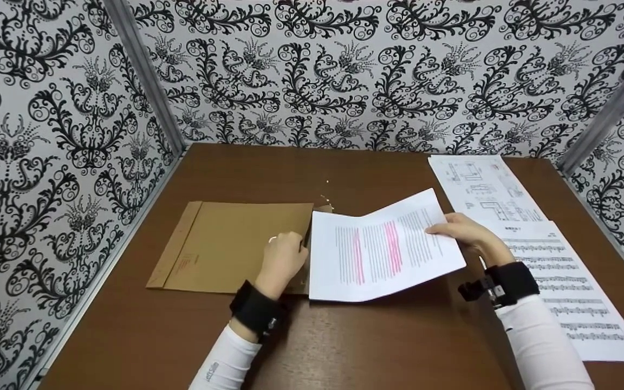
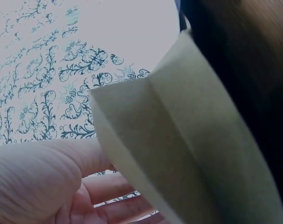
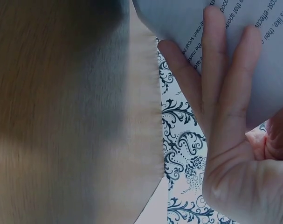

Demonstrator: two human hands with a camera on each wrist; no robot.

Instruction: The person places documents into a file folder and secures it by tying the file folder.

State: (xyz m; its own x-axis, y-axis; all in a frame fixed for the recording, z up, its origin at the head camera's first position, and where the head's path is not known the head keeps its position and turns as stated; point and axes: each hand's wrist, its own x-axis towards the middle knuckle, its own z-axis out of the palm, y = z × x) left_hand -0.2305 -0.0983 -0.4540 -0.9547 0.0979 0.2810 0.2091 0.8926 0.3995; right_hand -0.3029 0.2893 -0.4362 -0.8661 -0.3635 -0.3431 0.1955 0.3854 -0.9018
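Note:
A brown paper envelope [image 1: 241, 238] lies flat at the left of the table, its mouth facing right. My left hand [image 1: 284, 257] grips it by the edge of that mouth; up close in the left wrist view, the envelope's folded paper [image 2: 174, 135] lies against the fingers. Printed white sheets [image 1: 374, 249] with pink highlighted lines stand right beside the mouth, their left side low and their right side lifted. Thumb and fingers of my right hand [image 1: 469, 233] pinch them at the right edge. In the right wrist view, fingers spread behind the printed paper [image 3: 276, 60].
Right of the sheets, a page of sheet music [image 1: 572, 303] overlaps a page of technical drawings [image 1: 488, 187] on the brown wooden table [image 1: 377, 346]. Black-and-white patterned walls [image 1: 333, 70] close off the back and both sides.

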